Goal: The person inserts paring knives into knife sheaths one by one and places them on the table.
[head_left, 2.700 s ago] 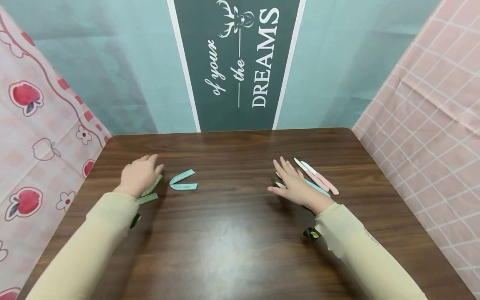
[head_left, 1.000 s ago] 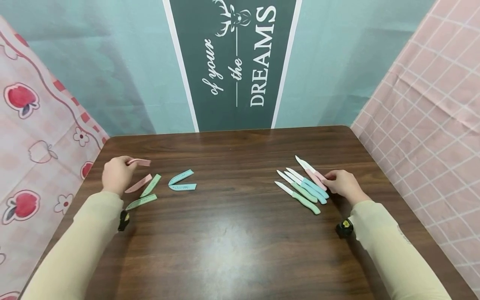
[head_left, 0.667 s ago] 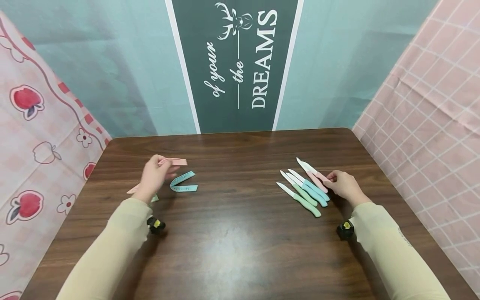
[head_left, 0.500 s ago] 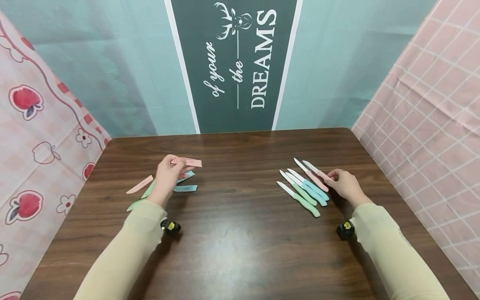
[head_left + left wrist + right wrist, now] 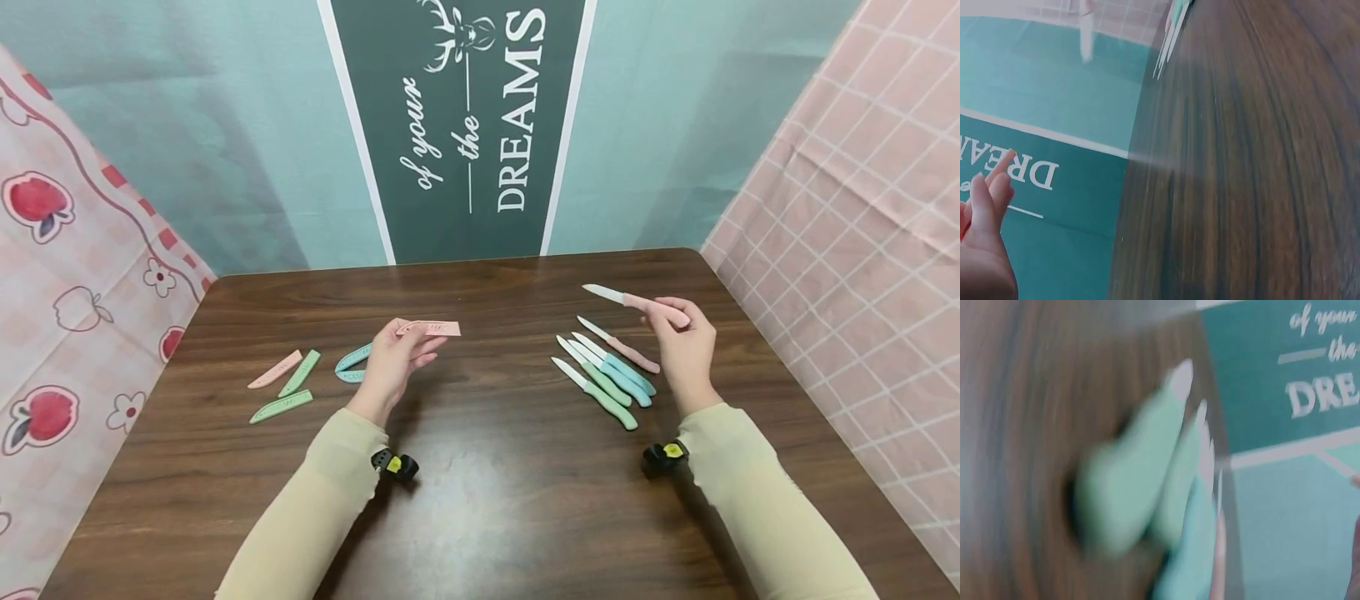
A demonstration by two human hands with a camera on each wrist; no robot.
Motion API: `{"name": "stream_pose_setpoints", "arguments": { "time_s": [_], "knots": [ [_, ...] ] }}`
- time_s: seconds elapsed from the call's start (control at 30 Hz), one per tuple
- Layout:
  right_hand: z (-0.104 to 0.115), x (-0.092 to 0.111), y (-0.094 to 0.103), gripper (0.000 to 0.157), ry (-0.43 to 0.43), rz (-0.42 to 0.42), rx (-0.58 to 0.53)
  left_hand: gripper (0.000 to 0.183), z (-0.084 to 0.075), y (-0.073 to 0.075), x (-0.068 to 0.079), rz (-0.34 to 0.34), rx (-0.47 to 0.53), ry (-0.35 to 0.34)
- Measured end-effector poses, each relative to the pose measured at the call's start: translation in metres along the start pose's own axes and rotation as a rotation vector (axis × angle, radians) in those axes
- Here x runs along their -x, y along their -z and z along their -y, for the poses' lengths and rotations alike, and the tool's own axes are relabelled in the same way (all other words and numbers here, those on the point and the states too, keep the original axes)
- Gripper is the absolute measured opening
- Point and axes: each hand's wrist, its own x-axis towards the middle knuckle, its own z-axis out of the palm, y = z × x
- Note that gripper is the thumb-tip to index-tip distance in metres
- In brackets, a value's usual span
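Observation:
My left hand [image 5: 393, 363] pinches a pink knife sheath [image 5: 442, 328] between thumb and fingers, its square end pointing right, above the table. In the left wrist view only part of that hand [image 5: 985, 244] shows, at the lower left. On the other side my right hand [image 5: 684, 346] holds a pink-handled paring knife [image 5: 636, 305] by its handle, white blade pointing left. Below it lie another pink knife [image 5: 633, 356], blue knives [image 5: 630, 383] and green knives [image 5: 611, 408], side by side on the table. The right wrist view is blurred, with a green knife [image 5: 1135, 481] large in it.
At the left of the brown table [image 5: 480, 500] lie a pink sheath [image 5: 275, 369] and two green sheaths [image 5: 300, 373]. Blue sheaths [image 5: 351, 362] sit partly behind my left hand. Fabric hangings [image 5: 645, 125] surround the table's back and sides.
My left hand picked up a pink sheath and carried it right, toward the middle. My right hand moved from above the knives to a pink knife's handle, then lifted that knife off the table.

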Motion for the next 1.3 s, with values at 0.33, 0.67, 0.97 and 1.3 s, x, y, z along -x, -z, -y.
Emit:
{"name": "stream_pose_setpoints", "arguments": {
  "time_s": [0.33,0.67,0.97,1.3],
  "knots": [
    [0.027,0.019,-0.05,0.012,-0.106,0.039,-0.472,0.03,0.0,-0.012,0.002,0.109,0.095,0.005],
    [0.04,0.03,-0.078,0.014,-0.213,-0.009,-0.662,0.025,0.002,-0.018,0.001,0.011,0.065,-0.043],
    [0.044,0.04,-0.093,0.026,-0.244,-0.023,-0.594,0.027,0.002,-0.027,0.007,0.036,0.021,-0.095],
    [0.038,0.045,-0.101,0.029,-0.283,0.025,-0.525,0.029,0.01,-0.029,0.012,0.059,-0.03,-0.113]
  ]
}}
